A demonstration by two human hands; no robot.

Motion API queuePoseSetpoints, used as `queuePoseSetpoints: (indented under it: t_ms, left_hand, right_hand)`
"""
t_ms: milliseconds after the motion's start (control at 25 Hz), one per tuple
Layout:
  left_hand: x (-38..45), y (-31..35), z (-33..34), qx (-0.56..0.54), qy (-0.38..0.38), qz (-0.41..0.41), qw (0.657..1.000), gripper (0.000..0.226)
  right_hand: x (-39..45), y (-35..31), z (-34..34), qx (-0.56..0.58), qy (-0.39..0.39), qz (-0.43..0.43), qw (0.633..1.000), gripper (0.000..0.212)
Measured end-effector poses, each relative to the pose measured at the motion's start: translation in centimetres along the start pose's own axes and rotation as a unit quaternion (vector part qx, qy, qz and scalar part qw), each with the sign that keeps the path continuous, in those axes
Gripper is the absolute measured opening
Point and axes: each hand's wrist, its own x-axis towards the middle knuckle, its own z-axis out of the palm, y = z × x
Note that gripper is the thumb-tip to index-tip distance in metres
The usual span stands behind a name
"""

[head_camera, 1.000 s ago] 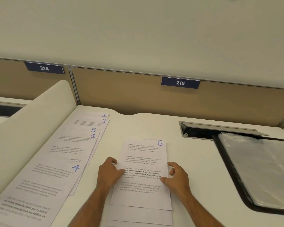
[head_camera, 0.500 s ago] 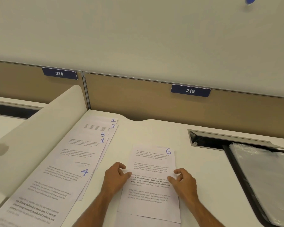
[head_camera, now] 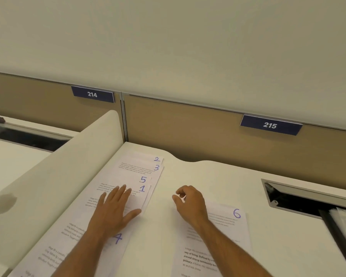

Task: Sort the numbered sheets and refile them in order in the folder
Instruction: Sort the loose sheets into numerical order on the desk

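Observation:
Several white printed sheets lie fanned along the desk's left side, marked in blue 2 (head_camera: 156, 159), 3 (head_camera: 156, 167), 5 (head_camera: 143, 179), 1 (head_camera: 142, 188) and 4 (head_camera: 117, 238). My left hand (head_camera: 116, 208) lies flat, fingers spread, on sheet 1, just above the 4. The sheet marked 6 (head_camera: 236, 213) lies to the right, on top of more paper. My right hand (head_camera: 190, 200) hovers with curled fingers over the bare desk beside sheet 6's top left corner, holding nothing. The black folder (head_camera: 337, 226) with clear sleeves shows only at the right edge.
A white curved divider (head_camera: 54, 176) borders the sheets on the left. Tan partition panels carry labels 214 (head_camera: 92, 94) and 215 (head_camera: 270, 125). A grey-framed cable slot (head_camera: 288, 198) is sunk in the desk at the back right.
Both hands left sheet 6. The left hand moved up and left onto sheet 1. The right hand lifted off, left of sheet 6. The view swung left.

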Motion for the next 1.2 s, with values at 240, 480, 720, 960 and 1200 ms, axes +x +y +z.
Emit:
queuePoseSetpoints:
  t_ms: [240,480,720,960,1200]
  left_hand:
    - [3.1,-0.9,1.9,-0.005,-0.021,0.022,1.000,0.099]
    - [3.9,-1.3,3.2,-0.026,-0.026,0.001,0.999,0.101]
    - [3.9,-1.1,2.9,-0.009,-0.053,-0.007,0.999,0.107]
    - [3.6,-1.3,2.6,-0.022,-0.059,-0.005,0.998,0.103]
    - [2.9,-1.8,2.3,-0.031,-0.062,-0.008,0.998,0.106]
  right_hand:
    - [8.2,-4.3,6.5,-0.037,-0.068,-0.044,0.996,0.028]
    - [12.0,-5.1,10.1,-0.073,-0.137,-0.014,0.988,0.050]
    - [13.1,-5.8,11.2,-0.072,-0.159,0.042,0.984,0.034]
    - [12.3,-7.0,10.8,0.069,-0.097,0.046,0.992,0.021]
    - [13.3,-9.6,6.5,0.188,-0.026,0.019,0.982,0.009]
